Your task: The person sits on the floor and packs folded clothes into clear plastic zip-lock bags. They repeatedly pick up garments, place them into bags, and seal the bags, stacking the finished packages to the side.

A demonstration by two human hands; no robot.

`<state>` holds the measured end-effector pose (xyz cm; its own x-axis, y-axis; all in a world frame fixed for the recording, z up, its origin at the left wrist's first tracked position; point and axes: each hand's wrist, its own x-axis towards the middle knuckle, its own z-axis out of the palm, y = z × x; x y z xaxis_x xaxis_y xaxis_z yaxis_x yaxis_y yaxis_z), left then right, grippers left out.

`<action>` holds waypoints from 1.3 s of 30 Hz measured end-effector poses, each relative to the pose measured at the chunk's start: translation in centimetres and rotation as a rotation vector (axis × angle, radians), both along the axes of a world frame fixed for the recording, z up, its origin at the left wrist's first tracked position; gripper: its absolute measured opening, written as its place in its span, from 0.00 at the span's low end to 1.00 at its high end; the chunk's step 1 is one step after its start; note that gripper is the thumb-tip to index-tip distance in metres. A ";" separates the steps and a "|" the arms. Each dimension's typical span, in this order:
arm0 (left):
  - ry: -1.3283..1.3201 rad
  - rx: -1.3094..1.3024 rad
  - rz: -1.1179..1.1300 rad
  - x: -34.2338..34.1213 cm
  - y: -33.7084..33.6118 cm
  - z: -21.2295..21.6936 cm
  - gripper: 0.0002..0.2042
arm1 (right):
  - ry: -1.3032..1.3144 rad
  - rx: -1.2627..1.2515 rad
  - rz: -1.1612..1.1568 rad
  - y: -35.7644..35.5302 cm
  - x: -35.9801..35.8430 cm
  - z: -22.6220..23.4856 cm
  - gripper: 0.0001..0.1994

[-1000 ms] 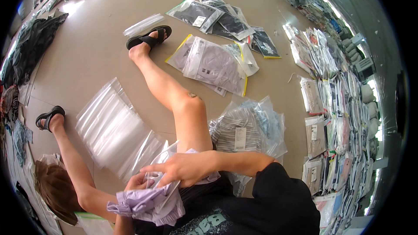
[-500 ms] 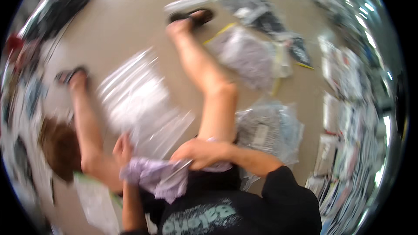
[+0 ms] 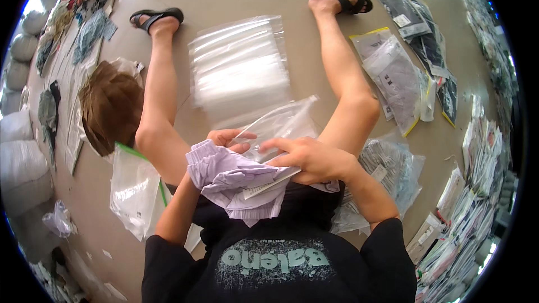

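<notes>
A folded lilac garment (image 3: 224,171) with gathered, ribbed edges lies over my lap, a white tag (image 3: 272,184) hanging on its right side. My left hand (image 3: 231,139) is behind the garment's far edge, its fingers apart and pointing right. From the right, my right hand (image 3: 314,160) rests on the garment beside the tag; its forefinger reaches toward the left hand while its lower fingers curl over the cloth. Between and beyond both hands lies a clear plastic bag (image 3: 289,118), one edge by my fingertips. Past it, a stack of clear bags (image 3: 241,70) spreads between my legs.
Bagged garments (image 3: 396,76) lie beyond my right leg, and a bagged striped garment (image 3: 384,163) sits beside my right thigh. A brown bundle (image 3: 112,106) and a green-edged bag (image 3: 135,191) are to my left. Packed piles (image 3: 460,213) line the right side.
The view has turned and sharpened. My left hand has moved from the garment's left side to behind its far edge, near the right hand. The clear bag now lies right by my fingers.
</notes>
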<state>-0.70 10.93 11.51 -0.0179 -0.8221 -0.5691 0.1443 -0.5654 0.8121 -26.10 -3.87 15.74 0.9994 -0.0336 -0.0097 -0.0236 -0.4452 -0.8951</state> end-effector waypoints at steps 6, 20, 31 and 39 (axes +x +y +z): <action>0.019 -0.228 0.892 -0.5 0.5 -4.4 0.13 | 0.197 0.551 -0.067 1.3 -1.6 -2.7 0.21; -1.115 -0.919 0.378 -2.7 -0.6 -1.9 0.16 | 0.367 0.629 -0.745 4.3 -3.6 -5.5 0.19; -1.217 -1.083 -0.146 -9.0 0.2 -4.4 0.27 | -0.005 0.118 -0.816 4.7 -0.4 -15.8 0.35; -1.158 -1.137 -0.288 -5.8 0.8 -4.6 0.29 | -0.008 0.195 -1.070 1.7 8.7 -14.5 0.41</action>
